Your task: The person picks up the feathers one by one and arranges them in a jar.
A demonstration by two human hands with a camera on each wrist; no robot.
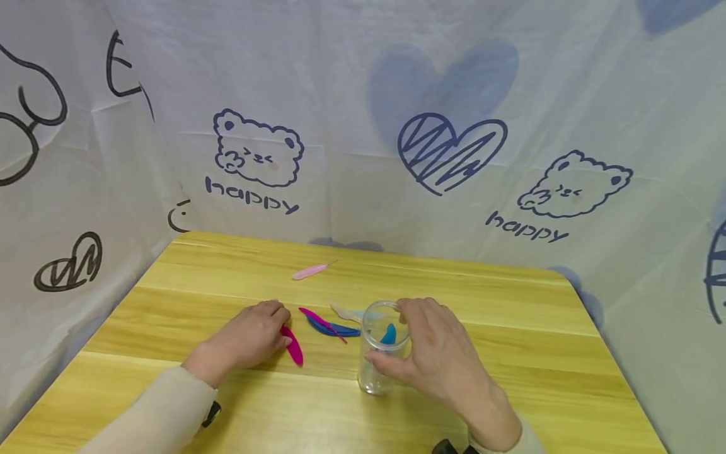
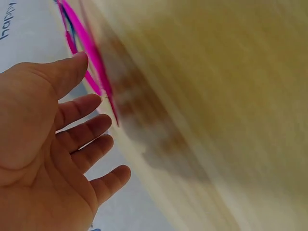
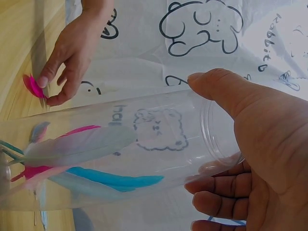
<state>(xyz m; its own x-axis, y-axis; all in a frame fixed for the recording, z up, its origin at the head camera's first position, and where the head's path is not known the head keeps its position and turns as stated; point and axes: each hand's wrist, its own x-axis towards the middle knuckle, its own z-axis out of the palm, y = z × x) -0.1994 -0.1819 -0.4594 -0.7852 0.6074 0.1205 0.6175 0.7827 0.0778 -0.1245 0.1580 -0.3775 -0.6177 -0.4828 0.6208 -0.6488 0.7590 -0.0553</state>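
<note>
Grips a clear jar [image 1: 370,376] with curled right fingers [image 3: 221,186]. Poises loosely parted left fingers [image 2: 85,134] at a magenta feather [image 1: 293,350], contact unclear.

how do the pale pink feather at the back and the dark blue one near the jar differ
The pale pink feather is light, while the dark blue feather is deep-coloured. The pink one lies apart from the others; the blue one has a magenta feather across it. The pink one looks fairly straight, the blue one bowed. Both lie on the table, outside the jar.
</note>
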